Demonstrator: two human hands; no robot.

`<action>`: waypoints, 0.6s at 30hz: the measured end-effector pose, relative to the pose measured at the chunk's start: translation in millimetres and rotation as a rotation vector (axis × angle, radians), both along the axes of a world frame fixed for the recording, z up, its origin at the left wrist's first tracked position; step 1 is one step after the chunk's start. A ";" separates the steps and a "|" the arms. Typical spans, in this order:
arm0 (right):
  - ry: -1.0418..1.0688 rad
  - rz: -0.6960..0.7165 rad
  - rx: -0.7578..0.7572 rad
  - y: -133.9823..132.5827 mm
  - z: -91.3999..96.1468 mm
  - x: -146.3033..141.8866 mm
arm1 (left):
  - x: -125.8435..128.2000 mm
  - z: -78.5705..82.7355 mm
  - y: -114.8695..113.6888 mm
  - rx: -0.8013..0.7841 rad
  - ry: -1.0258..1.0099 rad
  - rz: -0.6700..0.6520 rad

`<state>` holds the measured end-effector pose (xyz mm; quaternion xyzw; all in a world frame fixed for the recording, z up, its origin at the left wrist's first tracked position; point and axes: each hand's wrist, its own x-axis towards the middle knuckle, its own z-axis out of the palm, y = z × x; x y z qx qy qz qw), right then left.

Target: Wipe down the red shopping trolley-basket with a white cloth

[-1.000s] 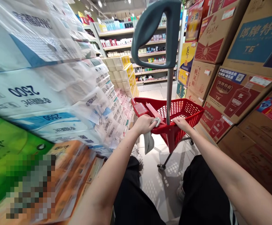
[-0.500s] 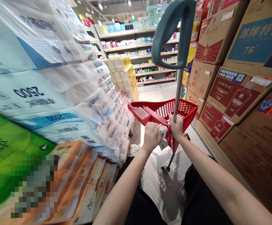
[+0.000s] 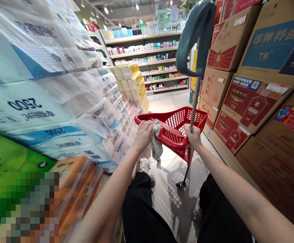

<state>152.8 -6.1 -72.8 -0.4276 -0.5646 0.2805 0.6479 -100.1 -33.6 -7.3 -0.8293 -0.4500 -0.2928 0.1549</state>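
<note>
A red plastic shopping basket on wheels stands on the floor in front of me, with perforated sides. Its metal pole rises to a grey-blue loop handle. My right hand is closed around the lower part of that pole, near the basket's rim. On the left part of the rim, my left hand is closed on a pale grey cloth, which hangs down below the fingers. The cloth touches the rim under that hand.
Wrapped tissue packs are piled high close on my left, with green and orange packs lower down. Stacked cartons line the right side. Yellow-and-white packs and stocked shelves stand ahead. My shoe is beside the basket.
My left hand has slid leftward along the basket rim with the cloth, and more cloth hangs down now. My right hand still grips the pole. The loop handle appears further right.
</note>
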 end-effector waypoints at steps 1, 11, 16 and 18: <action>0.006 0.011 -0.001 0.6 0.4 1.9 | -3.6 1.7 0.4 0.029 -0.068 0.070; 0.038 0.067 -0.009 0.4 4.1 18.3 | 47.3 12.2 -11.4 -0.229 0.159 -0.258; 0.011 0.073 -0.039 0.0 6.5 14.7 | 63.6 25.2 16.4 -0.374 0.400 -0.196; -0.017 0.070 -0.027 -0.5 6.7 11.3 | 65.3 26.4 30.8 -0.412 0.436 -0.149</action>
